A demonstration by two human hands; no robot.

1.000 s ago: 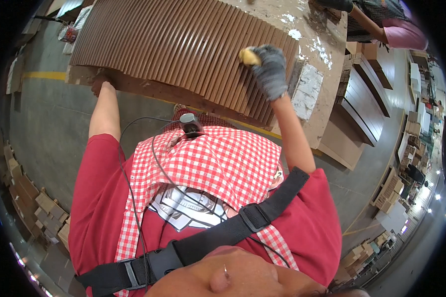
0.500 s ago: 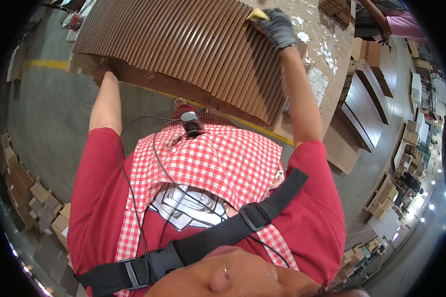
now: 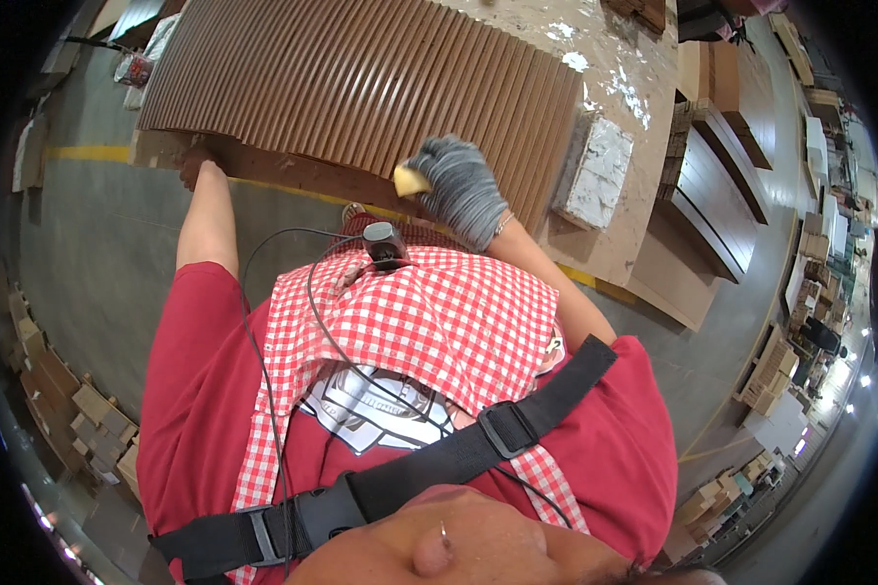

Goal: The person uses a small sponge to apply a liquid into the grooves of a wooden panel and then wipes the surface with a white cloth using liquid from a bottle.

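Note:
A brown panel of narrow parallel slats [image 3: 361, 88] lies across the worktable [image 3: 517, 24]. My right hand [image 3: 454, 190], in a grey knit glove, is closed round a small yellow pad [image 3: 413, 181], perhaps a sponge or folded sandpaper. It is over the panel's near edge, right of the middle; whether the pad touches the slats I cannot tell. My bare left hand [image 3: 203, 168] is at the near left edge, below the slats. Shadow hides its fingers.
A whitish wrapped block [image 3: 597, 174] sits on the table right of the panel, near white flakes [image 3: 629, 97]. Dark boards [image 3: 717, 210] lean or lie stacked farther right. A cable [image 3: 254, 253] hangs along my front beside a small black device [image 3: 385, 246].
My right hand has come from the panel's far right toward me and to the left, still holding the yellow pad. My left hand has stayed near the same edge.

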